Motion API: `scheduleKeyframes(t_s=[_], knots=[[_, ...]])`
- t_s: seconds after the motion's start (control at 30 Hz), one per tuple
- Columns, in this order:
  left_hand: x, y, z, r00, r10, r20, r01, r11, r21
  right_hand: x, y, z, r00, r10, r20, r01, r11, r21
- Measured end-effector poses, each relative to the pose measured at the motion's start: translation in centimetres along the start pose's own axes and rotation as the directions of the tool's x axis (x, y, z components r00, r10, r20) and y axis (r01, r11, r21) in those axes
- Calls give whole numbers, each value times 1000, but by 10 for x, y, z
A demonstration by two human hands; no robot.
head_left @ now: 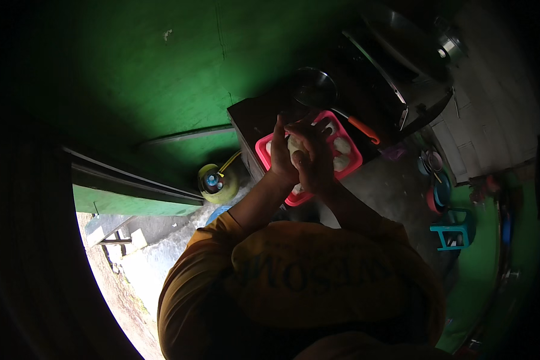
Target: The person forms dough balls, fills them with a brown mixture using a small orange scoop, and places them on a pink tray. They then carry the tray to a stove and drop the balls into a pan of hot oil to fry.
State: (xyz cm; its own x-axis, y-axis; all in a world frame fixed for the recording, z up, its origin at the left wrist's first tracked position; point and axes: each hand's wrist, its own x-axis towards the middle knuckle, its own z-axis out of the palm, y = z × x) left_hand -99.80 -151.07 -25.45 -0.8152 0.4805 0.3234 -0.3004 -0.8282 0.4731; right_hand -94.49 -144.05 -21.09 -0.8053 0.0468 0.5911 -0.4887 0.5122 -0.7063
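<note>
A pale ball of what looks like dough (294,145) is pressed between my two palms. My left hand (281,157) lies along its left side with the fingers pointing away from me. Against its right side is my right hand (314,164), its thumb bent across the front and its fingers partly lost in shadow. Below the hands is a pink plastic tray (356,167), partly covered by them. Several pale dough pieces sit in it, among them a rounded piece (342,145) on the right side.
Beyond the tray, a dark tabletop (256,110) holds a round metal pan (317,87) and an orange handle (363,129). At lower left stands a green gas cylinder (222,192) with a yellow hose (230,162). A teal plastic stool (452,231) and basins (442,191) are at right.
</note>
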Motion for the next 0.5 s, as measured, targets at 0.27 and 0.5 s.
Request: scheduleKeyframes(t_s=[0.27, 0.5], knots=[[-19, -18, 47, 938, -347, -6, 297, 810, -506, -25, 1, -41, 985, -154, -75, 151, 987, -48], [-34, -74, 106, 903, -429, 34, 385, 770, -509, -59, -5, -105, 988, -97, -117, 107, 991, 85]])
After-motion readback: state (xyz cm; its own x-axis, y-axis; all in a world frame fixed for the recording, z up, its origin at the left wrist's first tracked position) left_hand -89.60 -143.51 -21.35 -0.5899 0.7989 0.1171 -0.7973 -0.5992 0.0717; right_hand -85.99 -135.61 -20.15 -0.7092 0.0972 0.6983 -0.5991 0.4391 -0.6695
